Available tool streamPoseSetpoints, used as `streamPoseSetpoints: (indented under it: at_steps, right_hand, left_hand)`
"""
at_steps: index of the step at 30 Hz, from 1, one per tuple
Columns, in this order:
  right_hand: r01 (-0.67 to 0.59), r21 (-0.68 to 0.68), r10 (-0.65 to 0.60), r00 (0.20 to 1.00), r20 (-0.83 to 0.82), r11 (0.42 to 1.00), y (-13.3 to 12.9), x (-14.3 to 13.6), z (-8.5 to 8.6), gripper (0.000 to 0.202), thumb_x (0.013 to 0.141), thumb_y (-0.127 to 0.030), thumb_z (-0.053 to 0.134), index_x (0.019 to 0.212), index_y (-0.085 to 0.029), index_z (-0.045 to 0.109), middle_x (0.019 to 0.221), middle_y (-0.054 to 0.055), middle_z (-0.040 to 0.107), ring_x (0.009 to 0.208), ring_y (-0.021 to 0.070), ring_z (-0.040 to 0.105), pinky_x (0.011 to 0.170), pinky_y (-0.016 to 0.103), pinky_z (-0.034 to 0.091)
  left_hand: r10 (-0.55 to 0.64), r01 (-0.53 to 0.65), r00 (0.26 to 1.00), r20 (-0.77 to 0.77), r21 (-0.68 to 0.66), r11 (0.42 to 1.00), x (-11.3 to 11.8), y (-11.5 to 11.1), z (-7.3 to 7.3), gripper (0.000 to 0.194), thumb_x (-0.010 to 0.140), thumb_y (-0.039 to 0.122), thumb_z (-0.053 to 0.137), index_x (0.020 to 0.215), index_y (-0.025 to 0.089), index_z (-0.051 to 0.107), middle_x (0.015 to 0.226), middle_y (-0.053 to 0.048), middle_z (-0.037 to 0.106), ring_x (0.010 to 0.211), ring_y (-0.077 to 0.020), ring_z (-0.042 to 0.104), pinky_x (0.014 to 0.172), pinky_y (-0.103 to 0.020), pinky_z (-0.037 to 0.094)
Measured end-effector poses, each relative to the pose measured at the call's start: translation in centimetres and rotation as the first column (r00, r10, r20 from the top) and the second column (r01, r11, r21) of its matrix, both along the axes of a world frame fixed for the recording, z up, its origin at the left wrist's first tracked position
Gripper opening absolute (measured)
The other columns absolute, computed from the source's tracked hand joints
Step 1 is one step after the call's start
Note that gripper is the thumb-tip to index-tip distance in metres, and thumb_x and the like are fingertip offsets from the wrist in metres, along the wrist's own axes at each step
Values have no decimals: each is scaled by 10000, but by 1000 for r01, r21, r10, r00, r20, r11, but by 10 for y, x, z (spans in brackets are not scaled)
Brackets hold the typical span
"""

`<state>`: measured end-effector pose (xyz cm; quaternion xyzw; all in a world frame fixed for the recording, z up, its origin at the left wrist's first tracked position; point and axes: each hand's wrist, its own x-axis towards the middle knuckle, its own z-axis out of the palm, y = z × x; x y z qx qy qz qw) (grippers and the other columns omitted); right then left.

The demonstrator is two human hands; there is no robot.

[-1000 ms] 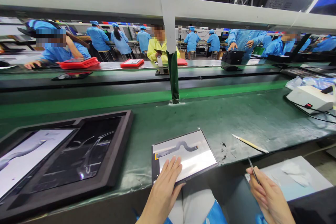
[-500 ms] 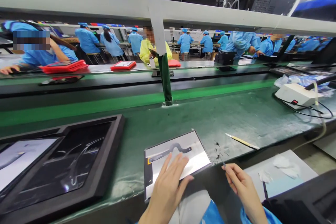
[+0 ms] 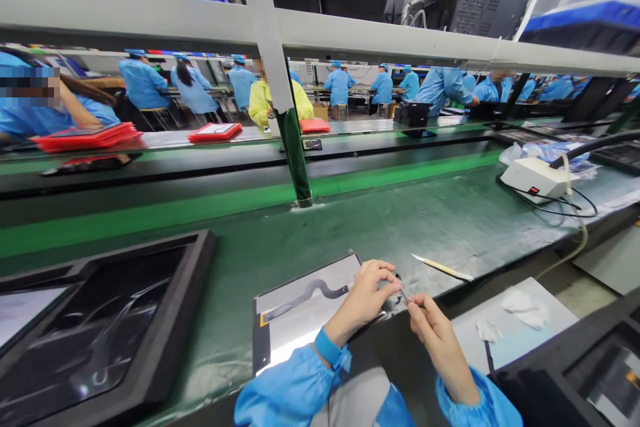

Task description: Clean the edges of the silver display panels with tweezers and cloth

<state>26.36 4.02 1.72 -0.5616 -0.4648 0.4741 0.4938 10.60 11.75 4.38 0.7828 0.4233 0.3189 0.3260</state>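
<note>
A flat silver display panel (image 3: 295, 330) with a dark curved flex cable (image 3: 305, 298) lies at the bench's front edge. Over its right end, my left hand (image 3: 373, 290) has thumb and fingers pinched together; whatever is between them is too small to make out. My right hand (image 3: 433, 330) is closed on slim metal tweezers (image 3: 405, 297), whose tip meets the left fingertips. Small black scraps (image 3: 399, 275) show beside the left fingers, partly covered. A yellow-handled craft knife (image 3: 443, 267) rests on the bench, right of the hands.
A black foam tray (image 3: 193, 293) holding dark panels stands at left. A white device (image 3: 535, 177) with a hose and cables sits at right. A green post (image 3: 294, 160) rises behind the panel. White wipes (image 3: 525, 310) lie lower right. Co-workers sit across the line.
My left hand has lifted off the panel's middle and moved right, its fingers now pinched at the tweezers' tip. The view has shifted slightly to the right.
</note>
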Motion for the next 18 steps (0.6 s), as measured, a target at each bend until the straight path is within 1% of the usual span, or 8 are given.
streamPoseSetpoints:
  at_steps: [3, 7, 10, 11, 13, 15, 16, 18]
  right_hand:
    - [2, -8, -2, 1000, 6, 1000, -1, 3, -5, 595, 783, -775, 560, 933, -199, 566, 550, -90, 382, 503, 105, 314, 475, 250, 225]
    - [-9, -26, 9, 1000, -18, 1000, -6, 7, -9, 547, 813, -737, 563, 955, -210, 539, 557, -96, 383, 493, 98, 306, 469, 236, 220]
    - [13, -43, -15, 999, -47, 999, -10, 8, -8, 542, 787, -743, 592, 902, -218, 530, 551, -99, 370, 486, 95, 300, 463, 229, 216]
    - [28, -43, -30, 998, -52, 999, -12, 8, -7, 544, 775, -747, 603, 878, -218, 529, 547, -100, 362, 488, 95, 300, 465, 226, 219]
    - [68, -37, -70, 996, -57, 997, -15, 6, -4, 558, 747, -760, 622, 833, -217, 528, 534, -103, 338, 494, 97, 302, 467, 223, 228]
    - [109, -35, -111, 992, -54, 993, -18, 5, -1, 575, 719, -776, 635, 805, -216, 535, 525, -100, 335, 494, 100, 308, 459, 224, 228]
    - [129, -39, -130, 990, -49, 991, -20, 4, 0, 580, 709, -780, 640, 799, -216, 541, 524, -95, 346, 492, 102, 311, 451, 224, 222]
    - [154, -51, -156, 987, -33, 987, -24, 2, 1, 580, 705, -780, 642, 802, -215, 553, 533, -82, 381, 486, 102, 319, 434, 224, 202]
  left_hand:
    - [41, -41, 999, -3, 28, 999, 3, 1, -1, 169, 915, 173, 557, 815, 237, 678, 1150, -47, 678, 1161, -210, 576, 1022, -400, 458]
    - [131, -129, 991, -18, 83, 988, 7, 7, -2, 194, 944, 151, 503, 823, 220, 638, 1082, -51, 667, 1133, -202, 567, 1008, -390, 444]
    - [204, -196, 978, -47, 144, 970, 10, 10, 2, 203, 963, 144, 476, 859, 204, 640, 1068, -70, 666, 1143, -234, 541, 1015, -452, 404]
    - [206, -193, 976, -65, 167, 967, 11, 9, 4, 205, 960, 140, 487, 848, 204, 646, 1058, -67, 674, 1153, -245, 531, 1022, -475, 382]
    - [174, -148, 978, -113, 208, 967, 13, 7, 8, 212, 940, 128, 530, 795, 215, 658, 993, -45, 698, 1143, -255, 531, 1032, -502, 347]
    - [135, -94, 977, -165, 236, 967, 14, 4, 12, 220, 916, 117, 566, 744, 218, 658, 902, -33, 705, 1074, -252, 558, 1038, -522, 331]
    - [125, -77, 975, -186, 245, 966, 14, 3, 14, 210, 907, 109, 572, 747, 216, 656, 873, -33, 703, 1032, -248, 572, 1045, -536, 324]
    - [113, -55, 969, -218, 255, 965, 13, 1, 16, 188, 886, 63, 558, 818, 211, 653, 863, -31, 703, 999, -240, 591, 1087, -575, 284]
